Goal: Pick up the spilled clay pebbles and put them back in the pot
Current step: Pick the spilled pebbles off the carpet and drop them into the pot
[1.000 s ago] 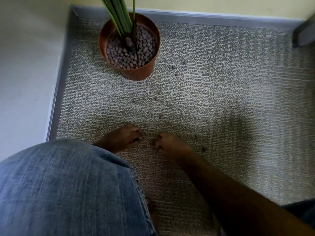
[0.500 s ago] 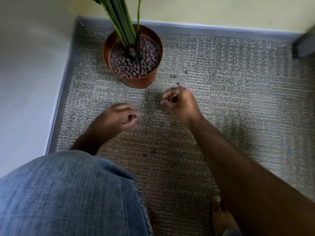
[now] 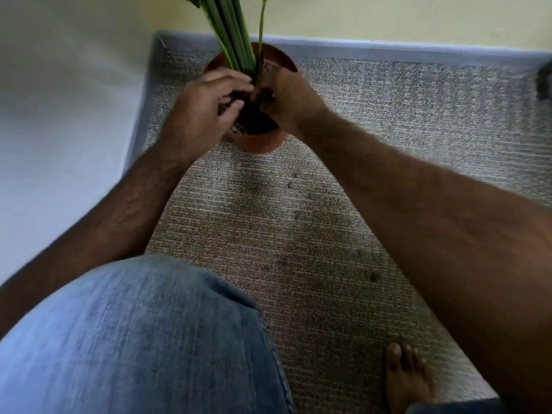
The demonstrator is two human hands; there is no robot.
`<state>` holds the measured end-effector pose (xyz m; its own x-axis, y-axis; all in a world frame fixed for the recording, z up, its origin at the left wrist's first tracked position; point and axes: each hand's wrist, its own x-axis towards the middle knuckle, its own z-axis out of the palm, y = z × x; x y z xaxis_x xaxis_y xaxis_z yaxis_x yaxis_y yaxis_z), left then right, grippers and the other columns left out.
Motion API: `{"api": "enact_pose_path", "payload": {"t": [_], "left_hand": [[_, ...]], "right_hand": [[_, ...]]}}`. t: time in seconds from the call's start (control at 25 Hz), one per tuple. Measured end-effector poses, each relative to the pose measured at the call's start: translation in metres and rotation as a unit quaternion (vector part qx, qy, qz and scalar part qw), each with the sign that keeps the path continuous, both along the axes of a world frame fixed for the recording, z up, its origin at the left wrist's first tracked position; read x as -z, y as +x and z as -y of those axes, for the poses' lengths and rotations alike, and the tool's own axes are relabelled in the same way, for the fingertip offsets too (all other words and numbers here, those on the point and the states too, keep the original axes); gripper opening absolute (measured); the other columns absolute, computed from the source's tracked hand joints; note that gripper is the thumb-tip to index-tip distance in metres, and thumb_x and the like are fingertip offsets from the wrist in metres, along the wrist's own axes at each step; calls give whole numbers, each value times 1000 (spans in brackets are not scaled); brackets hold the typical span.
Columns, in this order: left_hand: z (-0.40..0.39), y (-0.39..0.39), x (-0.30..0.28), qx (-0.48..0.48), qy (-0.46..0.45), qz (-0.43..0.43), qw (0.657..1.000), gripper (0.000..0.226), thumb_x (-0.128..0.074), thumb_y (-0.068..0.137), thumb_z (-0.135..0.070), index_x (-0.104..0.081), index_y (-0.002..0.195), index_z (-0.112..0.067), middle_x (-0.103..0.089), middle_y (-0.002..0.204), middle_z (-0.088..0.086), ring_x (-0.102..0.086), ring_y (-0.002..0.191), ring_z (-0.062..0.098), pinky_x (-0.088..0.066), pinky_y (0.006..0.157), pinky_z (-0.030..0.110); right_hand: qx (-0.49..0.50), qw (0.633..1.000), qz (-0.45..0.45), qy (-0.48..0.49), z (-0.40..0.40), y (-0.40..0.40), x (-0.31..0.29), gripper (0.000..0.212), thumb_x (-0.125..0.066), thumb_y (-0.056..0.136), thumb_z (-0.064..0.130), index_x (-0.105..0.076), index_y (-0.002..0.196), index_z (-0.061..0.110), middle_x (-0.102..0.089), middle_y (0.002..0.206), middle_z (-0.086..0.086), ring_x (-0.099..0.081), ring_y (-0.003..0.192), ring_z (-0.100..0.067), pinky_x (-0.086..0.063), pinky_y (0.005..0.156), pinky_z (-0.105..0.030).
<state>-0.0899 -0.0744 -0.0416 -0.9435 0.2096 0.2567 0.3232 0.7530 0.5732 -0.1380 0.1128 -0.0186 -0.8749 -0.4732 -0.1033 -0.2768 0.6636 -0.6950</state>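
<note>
The terracotta pot point(image 3: 258, 143) with green plant stalks point(image 3: 231, 31) stands on the carpet near the corner. Both my hands are over its mouth and cover most of the pebble fill. My left hand point(image 3: 206, 106) is cupped, with clay pebbles showing between thumb and fingers. My right hand point(image 3: 286, 97) is curled palm down over the pot's right side, and its fingers hide what is inside. A few spilled clay pebbles point(image 3: 291, 184) lie on the carpet below the pot, and another pebble point(image 3: 373, 277) lies beside my right forearm.
My denim-covered knee point(image 3: 134, 339) fills the lower left. A bare foot point(image 3: 403, 375) rests on the grey carpet point(image 3: 418, 115) at the lower right. Pale walls with a grey baseboard point(image 3: 388, 52) close the corner behind and left of the pot. A dark object point(image 3: 545, 82) sits at the right edge.
Both hands rose from the carpet, where they gathered pebbles, and moved forward to the pot. They now sit over its mouth. The camera has moved closer to the pot.
</note>
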Motion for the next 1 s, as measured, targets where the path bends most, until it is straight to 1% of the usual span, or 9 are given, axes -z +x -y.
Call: {"api": "enact_pose_path", "payload": {"t": [0.16, 0.24, 0.36, 0.44, 0.48, 0.56, 0.64, 0.76, 1.0], "left_hand": [[5, 34, 23, -25, 15, -17, 999, 28, -65, 95, -8, -72, 122, -13, -65, 133, -2, -62, 124, 15, -55, 103, 39], [2, 54, 39, -35, 25, -25, 999, 26, -66, 95, -10, -72, 121, -15, -61, 127, -6, -60, 119, 12, -54, 100, 27], [-11, 79, 65, 17, 34, 8, 999, 24, -66, 95, -10, -71, 118, -15, -53, 118, -14, -55, 105, -3, -46, 88, 9], [-20, 86, 87, 25, 15, 79, 996, 25, -67, 94, -12, -69, 118, -19, -53, 119, -15, -58, 98, -3, -51, 83, 13], [-23, 86, 99, 13, -1, 116, 993, 28, -69, 93, -13, -68, 120, -19, -54, 121, -11, -60, 98, 2, -55, 86, 22], [-26, 84, 119, -15, -27, 183, 983, 36, -71, 91, -14, -66, 127, -15, -56, 128, 2, -63, 106, 19, -55, 98, 40], [-28, 80, 132, -29, -33, 226, 973, 40, -73, 89, -11, -67, 128, -10, -55, 128, 11, -63, 109, 28, -53, 102, 46], [-24, 78, 142, -35, -34, 217, 975, 34, -77, 84, -6, -70, 117, -7, -56, 121, 12, -61, 107, 27, -54, 101, 43], [-24, 79, 143, -26, -35, 201, 979, 17, -72, 85, 1, -73, 101, -5, -60, 107, 11, -56, 82, 13, -49, 84, 26]], "right_hand": [[21, 995, 42, -85, -16, 15, 12, 31, -45, 95, 0, -67, 116, -3, -65, 120, -22, -62, 98, -26, -46, 75, -11], [44, 997, -22, -67, -33, 26, 18, 25, -49, 92, 2, -67, 108, 8, -63, 116, -8, -60, 100, -18, -50, 83, -15], [95, 994, -32, -42, -69, 43, 45, 12, -52, 95, 8, -60, 101, 14, -58, 103, 1, -56, 87, -11, -49, 71, -17], [120, 992, 47, -6, -88, 57, 74, 12, -52, 96, 8, -59, 99, 17, -62, 95, 1, -59, 80, -13, -52, 63, -22], [117, 988, 96, 21, -93, 63, 90, 14, -53, 95, 7, -60, 102, 17, -64, 97, -3, -63, 83, -19, -55, 64, -26], [101, 978, 161, 86, -94, 75, 117, 22, -59, 92, 10, -61, 114, 11, -63, 111, -16, -65, 98, -33, -56, 79, -36], [114, 976, 164, 87, -85, 82, 134, 30, -66, 91, 21, -59, 119, 10, -55, 118, -18, -60, 104, -33, -51, 89, -35], [110, 985, 112, 66, -61, 86, 145, 36, -71, 86, 32, -60, 114, 13, -53, 115, -12, -55, 105, -28, -48, 92, -32], [-25, 987, 57, 149, -56, 88, 150, 16, -56, 92, 11, -62, 107, 7, -54, 116, -16, -57, 106, -34, -51, 91, -38]]}}
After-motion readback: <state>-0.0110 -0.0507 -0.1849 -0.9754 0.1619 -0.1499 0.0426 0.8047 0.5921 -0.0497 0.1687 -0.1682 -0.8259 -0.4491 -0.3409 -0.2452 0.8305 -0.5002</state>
